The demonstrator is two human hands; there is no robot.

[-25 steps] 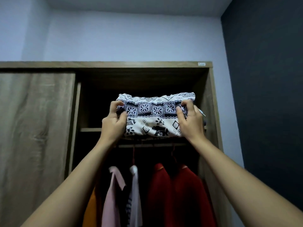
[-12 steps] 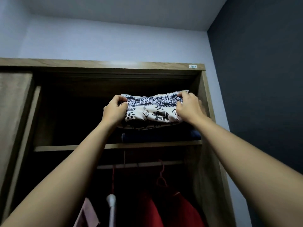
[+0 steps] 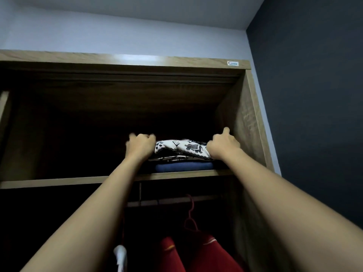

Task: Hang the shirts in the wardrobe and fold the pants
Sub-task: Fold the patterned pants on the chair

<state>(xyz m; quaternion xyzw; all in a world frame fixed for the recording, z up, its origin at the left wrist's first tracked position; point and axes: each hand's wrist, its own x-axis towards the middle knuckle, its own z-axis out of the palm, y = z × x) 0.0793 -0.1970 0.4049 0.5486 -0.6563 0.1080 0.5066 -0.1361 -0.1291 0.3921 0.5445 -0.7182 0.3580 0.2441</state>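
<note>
Step in hand: stowing folded pants on wardrobe's upper shelf (image 3: 68,181), center-right of frame. Patterned pants (image 3: 181,148) (white w/ dark elephant print), folded, sit atop a blue folded garment (image 3: 183,167) w/ what looks like another dark layer between; stack is near the right side wall of the wardrobe (image 3: 241,122). Left hand (image 3: 140,145) at the bundle's left end, fingers curled in, blurred, so can't tell if it pinches fabric or just presses it. Right hand (image 3: 223,145) at the right end, mostly closed against the cloth, one finger sticking up toward the side wall. Below, lower center: rail (image 3: 167,202) w/ red hanger hook (image 3: 191,213), red shirts (image 3: 198,254) hung, a white piece (image 3: 120,254) lower left-center. Judgement: placement nearly done. Next: let go both ends evenly, check stack sits square and not overhanging shelf edge, draw arms back w/o dragging the top fold.
</note>
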